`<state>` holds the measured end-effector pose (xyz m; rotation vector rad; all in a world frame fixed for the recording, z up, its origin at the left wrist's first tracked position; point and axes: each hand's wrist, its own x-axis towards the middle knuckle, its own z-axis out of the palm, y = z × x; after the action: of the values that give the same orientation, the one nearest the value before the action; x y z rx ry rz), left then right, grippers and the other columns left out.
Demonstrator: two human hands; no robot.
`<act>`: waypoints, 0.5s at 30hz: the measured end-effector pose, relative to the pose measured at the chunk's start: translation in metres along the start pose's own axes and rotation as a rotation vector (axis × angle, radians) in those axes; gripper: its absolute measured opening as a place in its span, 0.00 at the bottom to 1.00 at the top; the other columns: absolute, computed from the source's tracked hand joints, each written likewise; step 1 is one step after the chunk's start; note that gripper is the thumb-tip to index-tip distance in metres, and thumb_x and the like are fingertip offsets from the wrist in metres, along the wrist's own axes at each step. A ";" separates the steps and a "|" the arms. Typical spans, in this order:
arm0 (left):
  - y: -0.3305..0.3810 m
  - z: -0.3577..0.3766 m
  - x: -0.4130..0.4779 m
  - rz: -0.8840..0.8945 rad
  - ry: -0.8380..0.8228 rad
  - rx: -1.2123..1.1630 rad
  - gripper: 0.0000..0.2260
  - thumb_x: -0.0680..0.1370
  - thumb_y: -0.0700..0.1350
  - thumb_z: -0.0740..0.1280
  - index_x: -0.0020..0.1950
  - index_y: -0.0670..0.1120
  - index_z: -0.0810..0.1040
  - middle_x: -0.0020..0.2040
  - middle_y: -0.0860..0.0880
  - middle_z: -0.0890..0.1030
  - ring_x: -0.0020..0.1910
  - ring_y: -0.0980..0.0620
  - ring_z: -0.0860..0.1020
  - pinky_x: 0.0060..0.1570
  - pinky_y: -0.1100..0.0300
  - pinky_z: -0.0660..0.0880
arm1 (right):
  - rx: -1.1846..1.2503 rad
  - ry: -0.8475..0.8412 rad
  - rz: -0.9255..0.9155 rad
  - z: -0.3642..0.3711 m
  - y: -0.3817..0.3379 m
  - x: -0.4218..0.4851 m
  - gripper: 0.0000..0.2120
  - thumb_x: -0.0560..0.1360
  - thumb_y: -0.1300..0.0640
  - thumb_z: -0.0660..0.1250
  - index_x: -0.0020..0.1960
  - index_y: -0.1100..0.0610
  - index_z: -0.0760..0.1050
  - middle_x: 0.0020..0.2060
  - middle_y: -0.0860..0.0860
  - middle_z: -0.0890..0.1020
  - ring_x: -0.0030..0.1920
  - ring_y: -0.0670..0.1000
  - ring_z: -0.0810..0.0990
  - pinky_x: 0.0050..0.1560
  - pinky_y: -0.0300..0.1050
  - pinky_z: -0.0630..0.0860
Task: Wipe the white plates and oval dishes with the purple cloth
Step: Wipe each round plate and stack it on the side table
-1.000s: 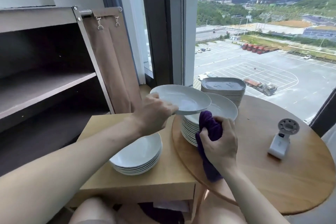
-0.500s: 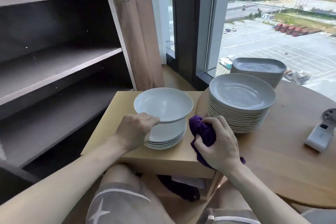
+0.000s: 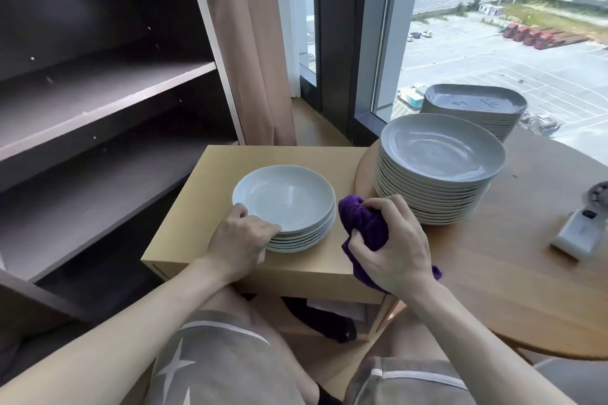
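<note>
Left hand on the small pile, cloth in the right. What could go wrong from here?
1. The tall stack of white round plates stands at the edge of the round wooden table, beside the right hand gripping the purple cloth; a careless swing might knock it.
2. The left hand holds the rim of the top white plate on the short stack; withdrawing could drag it askew.
</note>
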<state>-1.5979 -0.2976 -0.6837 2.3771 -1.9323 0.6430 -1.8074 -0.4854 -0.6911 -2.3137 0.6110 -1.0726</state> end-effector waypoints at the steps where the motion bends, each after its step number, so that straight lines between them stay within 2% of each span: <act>1: 0.002 0.002 -0.001 -0.034 -0.023 -0.019 0.12 0.63 0.30 0.71 0.36 0.47 0.81 0.27 0.53 0.78 0.27 0.48 0.76 0.37 0.56 0.72 | 0.001 -0.003 0.001 0.000 0.000 0.000 0.18 0.68 0.45 0.69 0.57 0.45 0.74 0.48 0.40 0.74 0.46 0.46 0.75 0.48 0.46 0.76; 4: 0.002 0.001 0.005 -0.151 -0.104 -0.139 0.11 0.67 0.33 0.77 0.40 0.49 0.86 0.33 0.53 0.84 0.33 0.47 0.80 0.44 0.54 0.74 | -0.001 -0.011 0.001 0.000 0.001 0.001 0.18 0.69 0.45 0.69 0.57 0.47 0.75 0.48 0.42 0.74 0.46 0.47 0.75 0.47 0.47 0.76; 7: -0.005 -0.005 0.020 -0.253 -0.259 -0.295 0.08 0.80 0.47 0.70 0.54 0.57 0.88 0.48 0.58 0.87 0.52 0.46 0.78 0.57 0.60 0.67 | -0.011 -0.021 0.002 0.000 0.001 0.000 0.18 0.69 0.46 0.69 0.57 0.47 0.75 0.48 0.42 0.75 0.46 0.47 0.75 0.48 0.47 0.76; 9: -0.011 -0.007 0.028 -0.289 -0.359 -0.333 0.08 0.81 0.51 0.69 0.57 0.59 0.87 0.53 0.61 0.86 0.60 0.49 0.77 0.63 0.61 0.69 | -0.025 -0.024 -0.007 0.000 0.000 0.000 0.17 0.68 0.46 0.70 0.57 0.47 0.75 0.48 0.41 0.74 0.46 0.46 0.75 0.48 0.46 0.75; 15: -0.021 -0.003 0.043 -0.363 -0.553 -0.454 0.04 0.76 0.49 0.76 0.48 0.58 0.87 0.48 0.62 0.85 0.53 0.60 0.81 0.53 0.60 0.78 | -0.038 -0.010 0.019 -0.009 -0.007 0.005 0.17 0.67 0.47 0.70 0.56 0.48 0.77 0.47 0.40 0.75 0.47 0.46 0.76 0.49 0.45 0.75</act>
<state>-1.5729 -0.3318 -0.6622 2.6372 -1.4705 -0.4673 -1.8106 -0.4855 -0.6790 -2.3401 0.6536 -1.0492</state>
